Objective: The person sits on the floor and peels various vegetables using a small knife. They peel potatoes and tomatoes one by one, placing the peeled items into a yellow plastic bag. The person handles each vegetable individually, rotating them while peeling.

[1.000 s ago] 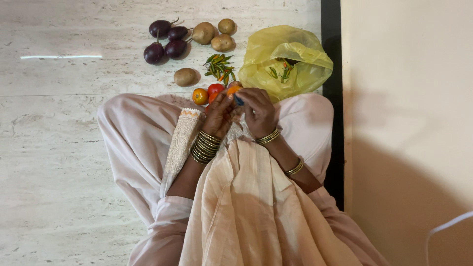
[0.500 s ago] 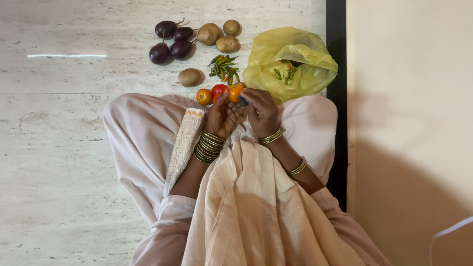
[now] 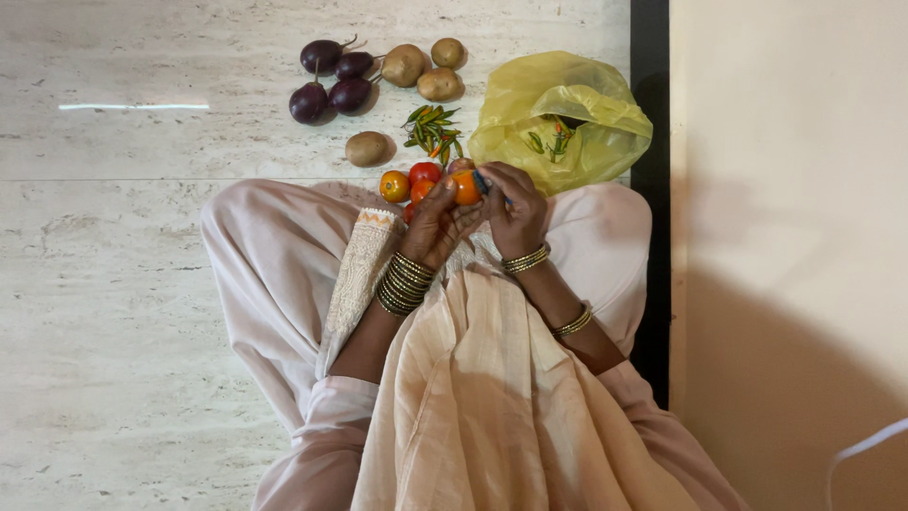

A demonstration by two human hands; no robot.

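You sit cross-legged on the marble floor (image 3: 123, 284), both hands raised together above your lap. Your left hand (image 3: 437, 220) cups an orange tomato (image 3: 465, 188) from below and the side, fingers curled around it, so the grip is closed on the fruit. Your right hand (image 3: 512, 206) meets the tomato from the other side, fingers bent and closed around a small blue tool (image 3: 482, 182) whose tip touches the tomato's top; what kind of tool it is cannot be told, as most of it is hidden in the fist. The tomato sits between the two hands, just in front of your knees. Bangles (image 3: 405, 282) stack on the left wrist; thinner ones ring the right. On the floor just beyond the hands lie three more tomatoes (image 3: 409, 182), touching each other. Beyond them, a bunch of green chillies (image 3: 433, 130) lies beside a yellow plastic bag (image 3: 558, 114), which holds more chillies at its mouth. One potato (image 3: 366, 149) rests left of the chillies; two more potatoes (image 3: 424, 71) lie further out, next to four dark purple brinjals (image 3: 329, 80) grouped close together. A beige cloth (image 3: 492, 397) drapes over your lap.
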